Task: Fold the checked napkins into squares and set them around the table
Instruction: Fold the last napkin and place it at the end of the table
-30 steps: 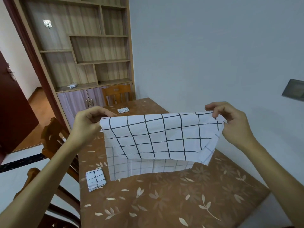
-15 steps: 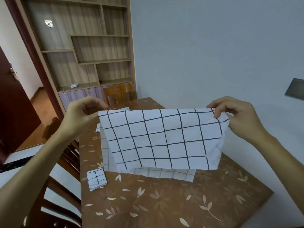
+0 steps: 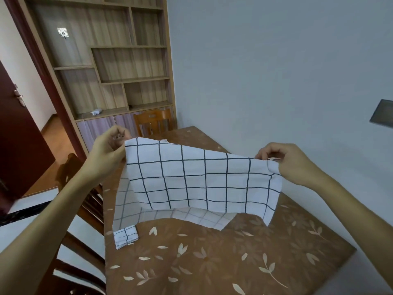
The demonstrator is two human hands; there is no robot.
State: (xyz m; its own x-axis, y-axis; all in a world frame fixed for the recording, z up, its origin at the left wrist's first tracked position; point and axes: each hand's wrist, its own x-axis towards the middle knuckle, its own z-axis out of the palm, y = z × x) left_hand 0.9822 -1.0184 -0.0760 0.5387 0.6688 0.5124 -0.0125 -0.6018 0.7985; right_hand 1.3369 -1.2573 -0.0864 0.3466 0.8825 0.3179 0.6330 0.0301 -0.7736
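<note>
White cloth with a thin dark grid, the checked napkin [image 3: 204, 179] hangs above the table [image 3: 212, 262], stretched between the 2 hands. The left hand [image 3: 108, 150] pinches its upper left corner, fingers curled round the edge. The right hand [image 3: 291, 162] pinches the upper right corner between thumb and fingertips. The left hand sits a little higher in view, so the top edge slopes down from left to right. The cloth drops below and between the hands, over the middle of the table. Both forearms are bare.

The napkin is doubled over: the front layer shows crisp dark lines, and behind it a back layer hangs lower, its grid fainter and greyer. Whether that lower edge touches the table cannot be told. The front layer's bottom edge is wavy, and its right side curls forward under the right hand.

Near the table's left edge, just beside the hanging cloth's lower left corner, lies a folded napkin [image 3: 125, 236], a small checked square. The table wears a brown covering printed with pale leaves. A wooden chair [image 3: 153, 122] stands at the far end, a second chair [image 3: 85, 201] at the left side, and a wooden shelf unit [image 3: 119, 60] rises behind.
</note>
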